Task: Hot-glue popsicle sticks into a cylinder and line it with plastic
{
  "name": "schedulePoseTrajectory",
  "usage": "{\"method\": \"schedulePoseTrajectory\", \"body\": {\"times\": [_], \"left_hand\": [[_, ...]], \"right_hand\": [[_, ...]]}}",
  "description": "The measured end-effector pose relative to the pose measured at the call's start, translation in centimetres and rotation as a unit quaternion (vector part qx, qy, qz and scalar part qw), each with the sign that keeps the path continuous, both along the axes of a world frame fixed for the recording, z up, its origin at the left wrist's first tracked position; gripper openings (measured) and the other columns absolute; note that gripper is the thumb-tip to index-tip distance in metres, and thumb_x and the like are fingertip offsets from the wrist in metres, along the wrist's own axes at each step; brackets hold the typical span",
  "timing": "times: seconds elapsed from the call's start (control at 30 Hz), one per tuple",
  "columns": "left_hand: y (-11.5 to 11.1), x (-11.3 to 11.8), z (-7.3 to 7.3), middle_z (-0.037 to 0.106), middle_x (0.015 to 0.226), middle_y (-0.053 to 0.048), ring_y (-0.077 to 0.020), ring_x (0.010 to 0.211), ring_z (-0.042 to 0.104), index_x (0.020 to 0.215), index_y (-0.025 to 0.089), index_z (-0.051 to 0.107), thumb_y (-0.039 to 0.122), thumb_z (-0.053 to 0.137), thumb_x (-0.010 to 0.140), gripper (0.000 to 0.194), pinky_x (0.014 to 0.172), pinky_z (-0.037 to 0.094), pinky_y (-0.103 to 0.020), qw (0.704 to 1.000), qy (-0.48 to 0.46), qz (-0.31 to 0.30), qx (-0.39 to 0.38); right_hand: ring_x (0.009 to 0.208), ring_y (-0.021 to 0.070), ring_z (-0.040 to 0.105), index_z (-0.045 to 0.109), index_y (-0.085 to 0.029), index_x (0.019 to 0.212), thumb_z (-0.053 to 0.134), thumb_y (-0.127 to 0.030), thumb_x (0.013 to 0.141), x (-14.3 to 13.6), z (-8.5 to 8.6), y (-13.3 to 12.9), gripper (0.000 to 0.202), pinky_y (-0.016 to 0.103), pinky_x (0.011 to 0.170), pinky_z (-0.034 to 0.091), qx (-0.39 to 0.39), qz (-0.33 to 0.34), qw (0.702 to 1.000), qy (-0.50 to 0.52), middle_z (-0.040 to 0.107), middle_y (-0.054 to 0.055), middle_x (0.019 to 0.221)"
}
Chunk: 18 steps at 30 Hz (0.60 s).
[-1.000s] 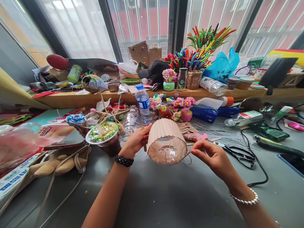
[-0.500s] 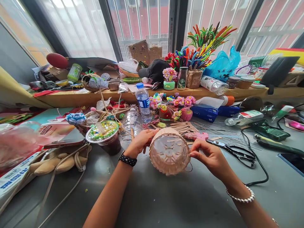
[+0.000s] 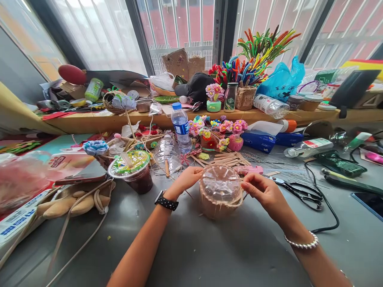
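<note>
1. Grey tabletop stretched below a cluttered ledge and barred windows.
2. Near the middle of the tabletop, the stick-covered plastic container was bottom up, its clear ribbed base facing the camera; it seemed to rest on the surface, though its lower edge was blurred.
3. At its upper left rim, the left hand gripped with thumb and fingers brought together.
4. On the other side, the right hand pinched thin twine between thumb and forefinger, by the right rim; the twine ran along the container's front.
5. Behind the container lay loose craft sticks and a pink glue gun.
6. Black-handled scissors lay beyond the right hand, while a lidded drink cup and a blue-capped water bottle stood toward the left.
</note>
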<state>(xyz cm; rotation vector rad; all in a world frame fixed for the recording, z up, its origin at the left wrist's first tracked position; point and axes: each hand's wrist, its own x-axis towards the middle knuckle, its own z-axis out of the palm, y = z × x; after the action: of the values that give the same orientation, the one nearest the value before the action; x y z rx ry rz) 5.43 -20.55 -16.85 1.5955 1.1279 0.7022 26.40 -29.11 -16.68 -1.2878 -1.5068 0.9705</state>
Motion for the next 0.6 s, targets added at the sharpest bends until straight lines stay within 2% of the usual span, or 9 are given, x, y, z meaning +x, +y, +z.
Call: {"method": "schedulePoseTrajectory", "body": {"times": [0.13, 0.23, 0.4, 0.5, 0.6], "left_hand": [[-0.5, -0.5, 1.4, 0.061, 0.078, -0.001, -0.015, 0.074, 0.053, 0.079, 0.017, 0.063, 0.034, 0.048, 0.076, 0.023, 0.067, 0.038, -0.021, 0.993, 0.066, 0.01, 0.101], [-0.5, -1.0, 2.0, 0.059, 0.082, -0.003, -0.0173, 0.079, 0.052, 0.086, 0.017, 0.06, 0.038, 0.044, 0.08, 0.028, 0.072, 0.038, -0.025, 0.978, 0.122, 0.044, 0.166], [-0.3, -1.3, 1.0, 0.052, 0.093, -0.009, -0.0254, 0.094, 0.049, 0.102, 0.015, 0.055, 0.041, 0.041, 0.082, 0.036, 0.087, 0.034, -0.04, 0.941, 0.206, 0.107, 0.246], [-0.6, -0.9, 0.7, 0.048, 0.109, -0.013, -0.027, 0.108, 0.042, 0.114, 0.013, 0.048, 0.039, 0.044, 0.082, 0.042, 0.095, 0.028, -0.042, 0.927, 0.229, 0.093, 0.283], [-1.8, -0.4, 1.7, 0.044, 0.121, -0.012, -0.024, 0.116, 0.037, 0.117, 0.015, 0.045, 0.039, 0.042, 0.084, 0.041, 0.1, 0.024, -0.039, 0.92, 0.236, 0.064, 0.305]], "right_hand": [[0.053, 0.0087, 0.039, 0.049, -0.019, 0.065, 0.055, -0.046, 0.07, 0.3, -0.3, 0.3, 0.028, 0.022, 0.049, 0.033, -0.008, -0.027, 1.0, 0.006, 0.045, -0.003, 0.06], [0.054, 0.0092, 0.038, 0.049, -0.02, 0.067, 0.052, -0.049, 0.071, 0.6, -0.6, 0.5, 0.03, 0.022, 0.049, 0.033, -0.011, -0.046, 0.999, 0.008, 0.044, -0.002, 0.06], [0.051, 0.0081, 0.036, 0.049, -0.02, 0.068, 0.05, -0.052, 0.071, 1.0, -0.7, 0.5, 0.033, 0.021, 0.045, 0.029, -0.04, -0.068, 0.997, 0.009, 0.045, -0.003, 0.06], [0.051, 0.0074, 0.036, 0.048, -0.02, 0.067, 0.051, -0.051, 0.071, 1.1, -0.5, 0.4, 0.032, 0.021, 0.045, 0.03, -0.047, -0.068, 0.996, 0.016, 0.045, -0.003, 0.06], [0.05, 0.0068, 0.035, 0.048, -0.019, 0.066, 0.052, -0.05, 0.071, 1.2, -0.3, 0.3, 0.032, 0.02, 0.045, 0.03, -0.045, -0.062, 0.997, 0.018, 0.044, -0.004, 0.059]]}}
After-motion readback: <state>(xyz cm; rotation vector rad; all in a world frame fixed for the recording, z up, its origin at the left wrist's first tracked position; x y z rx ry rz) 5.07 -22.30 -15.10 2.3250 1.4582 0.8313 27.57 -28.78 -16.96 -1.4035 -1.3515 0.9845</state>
